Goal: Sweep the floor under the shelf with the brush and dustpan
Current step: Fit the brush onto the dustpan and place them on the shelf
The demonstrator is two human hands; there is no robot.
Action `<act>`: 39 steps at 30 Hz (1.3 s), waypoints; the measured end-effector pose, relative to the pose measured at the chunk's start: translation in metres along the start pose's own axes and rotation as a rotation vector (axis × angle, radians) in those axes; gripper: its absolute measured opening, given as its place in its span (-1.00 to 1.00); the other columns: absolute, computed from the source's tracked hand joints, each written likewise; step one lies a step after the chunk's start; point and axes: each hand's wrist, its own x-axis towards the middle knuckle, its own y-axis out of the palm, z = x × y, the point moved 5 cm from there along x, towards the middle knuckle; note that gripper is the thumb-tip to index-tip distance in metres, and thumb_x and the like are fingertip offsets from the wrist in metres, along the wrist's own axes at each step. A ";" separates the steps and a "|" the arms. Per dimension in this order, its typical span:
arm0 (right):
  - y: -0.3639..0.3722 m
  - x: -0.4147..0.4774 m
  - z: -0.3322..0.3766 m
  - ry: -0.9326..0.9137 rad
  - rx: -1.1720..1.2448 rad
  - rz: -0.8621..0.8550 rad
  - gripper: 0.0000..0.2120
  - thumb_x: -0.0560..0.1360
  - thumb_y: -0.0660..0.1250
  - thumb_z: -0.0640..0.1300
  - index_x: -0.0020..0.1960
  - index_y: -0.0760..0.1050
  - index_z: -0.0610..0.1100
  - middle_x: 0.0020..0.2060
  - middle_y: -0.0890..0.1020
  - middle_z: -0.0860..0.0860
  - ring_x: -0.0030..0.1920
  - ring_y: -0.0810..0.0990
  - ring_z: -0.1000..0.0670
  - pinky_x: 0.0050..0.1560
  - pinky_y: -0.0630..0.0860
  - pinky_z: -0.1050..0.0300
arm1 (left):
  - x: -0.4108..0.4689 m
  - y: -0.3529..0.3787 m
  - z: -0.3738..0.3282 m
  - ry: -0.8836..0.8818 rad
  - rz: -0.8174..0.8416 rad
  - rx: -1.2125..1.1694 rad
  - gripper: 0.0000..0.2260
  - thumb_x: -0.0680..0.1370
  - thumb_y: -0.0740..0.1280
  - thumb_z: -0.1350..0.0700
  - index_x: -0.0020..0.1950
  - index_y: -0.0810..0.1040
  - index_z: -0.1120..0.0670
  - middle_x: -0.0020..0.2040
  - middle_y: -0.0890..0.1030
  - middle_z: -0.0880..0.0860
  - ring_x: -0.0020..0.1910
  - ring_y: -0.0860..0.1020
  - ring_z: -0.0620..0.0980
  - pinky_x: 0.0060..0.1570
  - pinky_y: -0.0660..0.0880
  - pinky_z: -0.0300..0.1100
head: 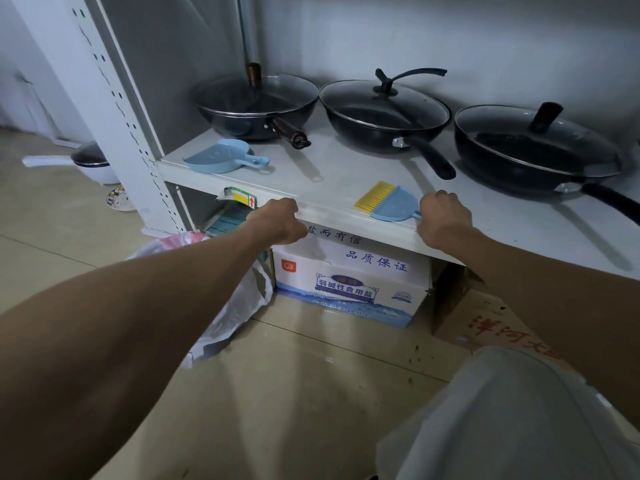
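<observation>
A person crouches at a white shelf (332, 188), both hands curled over its front edge and holding no tool. The brush (386, 201) lies just beside the right hand (445, 220); the dustpan (223, 157) sits farther back, beyond the left hand (280, 221). Sweeping seems unstarted; next, each hand must pick up a tool.

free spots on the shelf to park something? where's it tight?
Bare shelf between the blue dustpan and the brush, in front of the left wok and middle wok. Crowded along the back with the right wok. Left hand and right hand rest on the front edge.
</observation>
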 end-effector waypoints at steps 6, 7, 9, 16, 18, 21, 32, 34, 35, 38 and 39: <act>-0.007 -0.006 0.013 0.018 0.019 -0.025 -0.74 0.51 0.29 -0.24 0.18 0.44 -0.26 0.10 0.51 -0.22 0.15 0.46 -0.19 -0.08 0.41 0.04 | -0.009 -0.007 0.015 -0.034 0.020 -0.048 -0.47 0.48 0.37 -0.03 0.42 0.39 0.05 0.29 0.53 0.08 0.21 0.51 0.13 0.20 0.48 0.02; -0.009 -0.007 0.015 0.018 0.028 -0.023 -0.74 0.50 0.30 -0.25 0.18 0.45 -0.26 0.10 0.51 -0.23 0.16 0.46 -0.19 -0.09 0.39 0.05 | -0.011 -0.009 0.018 -0.034 0.022 -0.038 -0.50 0.48 0.37 -0.03 0.39 0.42 0.06 0.26 0.53 0.09 0.18 0.51 0.13 0.17 0.49 0.01; -0.012 -0.007 0.022 0.011 0.050 -0.013 -0.73 0.50 0.30 -0.26 0.18 0.45 -0.26 0.11 0.51 -0.23 0.16 0.45 -0.20 -0.10 0.37 0.05 | -0.015 -0.015 0.025 -0.026 0.020 -0.015 -0.56 0.46 0.34 -0.05 0.30 0.48 0.08 0.20 0.55 0.09 0.10 0.50 0.11 0.10 0.51 -0.01; -0.024 -0.018 0.066 -0.059 0.042 0.013 -0.74 0.50 0.27 -0.28 0.19 0.46 -0.25 0.13 0.50 -0.22 0.18 0.45 -0.20 -0.11 0.37 0.05 | -0.032 -0.028 0.055 -0.050 0.007 -0.030 -0.69 0.48 0.35 0.05 0.19 0.55 0.13 0.11 0.59 0.12 0.03 0.54 0.12 0.04 0.55 -0.03; -0.028 -0.021 0.082 -0.082 0.053 0.020 -0.73 0.49 0.27 -0.28 0.19 0.46 -0.25 0.14 0.50 -0.22 0.19 0.44 -0.20 -0.10 0.36 0.05 | -0.037 -0.034 0.065 -0.052 -0.011 -0.046 -0.67 0.49 0.35 0.04 0.21 0.56 0.12 0.11 0.60 0.12 0.04 0.55 0.13 0.07 0.55 -0.03; -0.036 -0.025 0.108 -0.118 0.080 0.019 -0.73 0.48 0.28 -0.28 0.18 0.45 -0.25 0.14 0.49 -0.22 0.19 0.44 -0.20 -0.10 0.35 0.05 | -0.044 -0.044 0.080 -0.068 -0.015 -0.082 -0.66 0.49 0.36 0.04 0.24 0.55 0.09 0.06 0.60 0.09 0.02 0.56 0.11 0.09 0.56 0.00; -0.048 -0.018 0.212 -0.263 0.098 -0.008 -0.66 0.48 0.34 -0.23 0.24 0.44 -0.23 0.15 0.48 -0.20 0.20 0.43 -0.16 -0.05 0.42 0.08 | -0.039 -0.065 0.152 -0.120 -0.049 -0.042 -0.58 0.42 0.33 0.04 0.27 0.49 0.05 -0.01 0.61 0.08 -0.08 0.58 0.08 -0.02 0.60 0.01; -0.053 -0.010 0.230 -0.283 0.103 -0.027 -0.69 0.48 0.34 -0.22 0.21 0.46 -0.22 0.14 0.49 -0.19 0.19 0.43 -0.15 -0.05 0.43 0.08 | -0.036 -0.070 0.161 -0.132 -0.069 -0.038 -0.63 0.49 0.36 0.10 0.30 0.48 0.06 0.11 0.60 0.13 0.03 0.57 0.13 0.06 0.57 0.04; -0.055 -0.006 0.237 -0.292 0.109 -0.035 -0.70 0.48 0.34 -0.22 0.20 0.46 -0.22 0.13 0.49 -0.19 0.19 0.44 -0.15 -0.06 0.43 0.08 | -0.033 -0.072 0.166 -0.135 -0.074 -0.034 -0.63 0.51 0.35 0.12 0.31 0.47 0.06 0.14 0.59 0.15 0.06 0.56 0.14 0.08 0.55 0.04; -0.060 0.004 0.258 -0.316 0.117 -0.063 -0.74 0.47 0.32 -0.27 0.16 0.48 -0.23 0.11 0.51 -0.19 0.18 0.45 -0.16 -0.09 0.40 0.10 | -0.020 -0.076 0.178 -0.136 -0.084 -0.029 -0.64 0.51 0.35 0.11 0.31 0.46 0.08 0.14 0.59 0.14 0.06 0.56 0.12 0.00 0.53 -0.02; -0.062 0.007 0.265 -0.331 0.114 -0.073 -0.75 0.47 0.31 -0.27 0.15 0.48 -0.23 0.10 0.52 -0.19 0.16 0.46 -0.16 -0.10 0.39 0.11 | -0.016 -0.077 0.183 -0.148 -0.080 -0.030 -0.63 0.51 0.35 0.09 0.30 0.46 0.09 0.14 0.59 0.13 0.06 0.55 0.11 -0.04 0.51 -0.05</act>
